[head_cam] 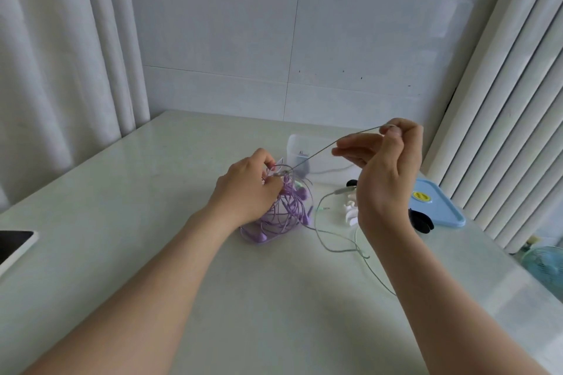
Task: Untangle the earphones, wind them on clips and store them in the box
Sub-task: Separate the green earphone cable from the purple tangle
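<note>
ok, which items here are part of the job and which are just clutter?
Job: purple earphones gripped by left hand; grey cable pinched by right hand; white clips; clear box.
Lying about: tablet, blue tray, fan.

Single head-worn view.
Looking down and forward, close above the table [274, 298], toward the wall [335, 39] behind it.

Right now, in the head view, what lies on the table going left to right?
In order: dark tablet → purple earphone tangle → white clips → blue tray.
</note>
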Tool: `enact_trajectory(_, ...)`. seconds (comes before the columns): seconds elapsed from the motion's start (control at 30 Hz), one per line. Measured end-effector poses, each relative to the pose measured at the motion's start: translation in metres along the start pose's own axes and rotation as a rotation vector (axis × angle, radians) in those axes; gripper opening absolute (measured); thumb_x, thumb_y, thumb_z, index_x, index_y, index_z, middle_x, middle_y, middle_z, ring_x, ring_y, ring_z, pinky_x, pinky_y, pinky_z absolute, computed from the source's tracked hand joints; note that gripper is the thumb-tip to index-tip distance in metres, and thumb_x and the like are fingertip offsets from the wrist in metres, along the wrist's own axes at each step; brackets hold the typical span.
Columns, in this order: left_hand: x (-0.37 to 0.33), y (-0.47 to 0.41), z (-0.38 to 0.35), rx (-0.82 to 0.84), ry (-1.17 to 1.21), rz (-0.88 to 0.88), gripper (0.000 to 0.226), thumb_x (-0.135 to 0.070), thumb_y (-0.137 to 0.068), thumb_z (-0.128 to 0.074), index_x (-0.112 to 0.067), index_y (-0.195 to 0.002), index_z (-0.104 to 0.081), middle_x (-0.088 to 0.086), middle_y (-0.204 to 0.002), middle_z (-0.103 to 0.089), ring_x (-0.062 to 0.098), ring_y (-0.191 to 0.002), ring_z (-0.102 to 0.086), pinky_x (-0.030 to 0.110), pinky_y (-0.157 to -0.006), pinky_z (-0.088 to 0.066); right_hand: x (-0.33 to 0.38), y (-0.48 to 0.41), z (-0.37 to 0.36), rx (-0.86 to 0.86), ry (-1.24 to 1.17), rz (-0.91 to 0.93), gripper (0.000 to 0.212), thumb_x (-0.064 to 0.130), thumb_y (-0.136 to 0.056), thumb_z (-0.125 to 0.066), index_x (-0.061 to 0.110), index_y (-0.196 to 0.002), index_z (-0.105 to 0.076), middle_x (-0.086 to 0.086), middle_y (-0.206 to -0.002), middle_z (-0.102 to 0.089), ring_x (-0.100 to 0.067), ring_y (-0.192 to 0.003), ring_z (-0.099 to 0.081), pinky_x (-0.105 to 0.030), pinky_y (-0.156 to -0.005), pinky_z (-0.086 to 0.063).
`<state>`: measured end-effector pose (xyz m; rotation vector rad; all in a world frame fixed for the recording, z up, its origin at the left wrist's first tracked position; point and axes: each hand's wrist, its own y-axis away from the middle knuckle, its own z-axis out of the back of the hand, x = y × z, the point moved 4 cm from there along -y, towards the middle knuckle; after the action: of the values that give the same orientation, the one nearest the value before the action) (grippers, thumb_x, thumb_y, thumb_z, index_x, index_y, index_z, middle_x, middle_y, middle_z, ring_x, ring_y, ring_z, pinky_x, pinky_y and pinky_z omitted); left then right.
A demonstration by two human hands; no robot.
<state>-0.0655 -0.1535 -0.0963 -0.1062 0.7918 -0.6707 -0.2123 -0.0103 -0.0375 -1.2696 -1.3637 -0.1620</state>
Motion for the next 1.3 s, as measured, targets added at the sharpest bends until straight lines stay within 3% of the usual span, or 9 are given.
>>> enact_trajectory(0.1, 0.009, -0.006, 0.002, -0.123, 0.021, 0.049, 0.024, -0.020, -0.093, -0.055, -0.024, -0.116, -0.056, 0.002, -0.114, -0.062, 0.028, -0.105, -0.059, 0.042, -0.092, -0.050, -0.007, 0.000, 0.002, -0.094, -0.091, -0.115, 0.020, 0.012, -0.111, -0.022, 0.013, -0.103, -0.041, -0.020, -0.076, -0.073, -0.037, -0.072, -0.073, -0.044, -0.076, -0.063)
enact_trajectory(0.2, 0.013, -0.008, 0.006, -0.229, 0.113, 0.117, 0.023, -0.010, -0.090, -0.057, -0.016, -0.111, -0.051, 0.008, -0.113, -0.057, 0.029, -0.103, -0.053, 0.035, -0.084, -0.040, -0.015, 0.003, -0.001, -0.093, -0.244, -0.370, 0.020, 0.014, -0.113, -0.024, 0.014, -0.108, -0.044, -0.018, -0.079, -0.071, -0.034, -0.056, -0.068, -0.041, -0.055, -0.061)
enact_trajectory(0.37, 0.016, -0.006, 0.017, -0.359, 0.194, 0.191, 0.023, -0.009, -0.089, -0.060, -0.012, -0.109, -0.050, 0.003, -0.108, -0.051, 0.026, -0.094, -0.047, 0.029, -0.075, -0.030, -0.025, 0.001, 0.003, 0.017, 0.095, -0.506, 0.041, 0.000, -0.097, -0.030, 0.012, -0.119, -0.061, -0.013, -0.086, -0.078, -0.022, -0.040, -0.054, -0.027, -0.041, -0.045)
enact_trajectory(0.57, 0.000, -0.003, 0.012, -0.173, 0.154, 0.063, 0.046, 0.009, -0.082, -0.044, -0.021, -0.081, -0.079, -0.007, -0.086, -0.070, 0.011, -0.079, -0.065, 0.007, -0.057, -0.038, -0.036, 0.005, 0.001, 0.294, 0.785, -0.274, 0.047, 0.013, -0.084, -0.049, 0.033, -0.122, -0.068, 0.002, -0.071, -0.069, -0.017, -0.075, -0.061, -0.031, -0.070, -0.045)
enact_trajectory(0.67, -0.002, -0.005, 0.004, -0.103, 0.072, -0.022, 0.049, 0.007, -0.085, -0.044, -0.028, -0.089, -0.077, -0.002, -0.103, -0.059, 0.018, -0.089, -0.060, 0.026, -0.083, -0.046, -0.046, 0.006, -0.005, 0.435, 1.032, -0.179, 0.055, 0.034, -0.087, -0.052, 0.043, -0.140, -0.056, -0.004, -0.116, -0.062, -0.029, -0.118, -0.051, -0.036, -0.095, -0.034)
enact_trajectory(0.8, -0.003, -0.004, -0.003, -0.014, -0.015, -0.093, 0.038, -0.001, -0.091, -0.049, -0.027, -0.101, -0.075, -0.005, -0.110, -0.051, 0.019, -0.090, -0.053, 0.042, -0.098, -0.048, -0.052, 0.013, -0.010, 0.554, 1.289, -0.117, 0.049, 0.049, -0.100, -0.047, 0.053, -0.148, -0.038, -0.002, -0.121, -0.048, -0.034, -0.115, -0.036, -0.045, -0.098, -0.027)
enact_trajectory(1.0, -0.006, -0.004, -0.006, 0.021, 0.012, -0.162, 0.025, -0.010, -0.094, -0.055, -0.024, -0.104, -0.073, -0.007, -0.112, -0.059, 0.018, -0.109, -0.057, 0.037, -0.100, -0.046, -0.057, 0.013, -0.008, 0.550, 1.303, -0.085, 0.027, 0.049, -0.108, -0.034, 0.040, -0.123, -0.055, -0.004, -0.111, -0.041, -0.035, -0.106, -0.041, -0.048, -0.100, -0.030)
enact_trajectory(1.2, -0.007, -0.003, -0.003, -0.054, 0.148, -0.152, 0.004, -0.021, -0.101, -0.059, -0.019, -0.103, -0.062, -0.005, -0.096, -0.068, 0.016, -0.091, -0.063, 0.018, -0.074, -0.044, -0.049, 0.013, -0.016, 0.503, 1.069, -0.066, 0.030, 0.037, -0.106, -0.046, 0.030, -0.101, -0.074, 0.004, -0.122, -0.049, -0.025, -0.118, -0.038, -0.042, -0.104, -0.028)
enact_trajectory(1.3, -0.009, -0.003, 0.000, -0.078, 0.195, -0.173, 0.009, -0.031, -0.099, -0.066, -0.023, -0.103, -0.064, -0.005, -0.089, -0.066, 0.007, -0.083, -0.062, 0.011, -0.068, -0.041, -0.037, 0.013, -0.018, 0.458, 0.807, -0.046, 0.031, 0.024, -0.102, -0.052, 0.028, -0.082, -0.075, 0.003, -0.101, -0.063, -0.017, -0.100, -0.051, -0.034, -0.089, -0.039)
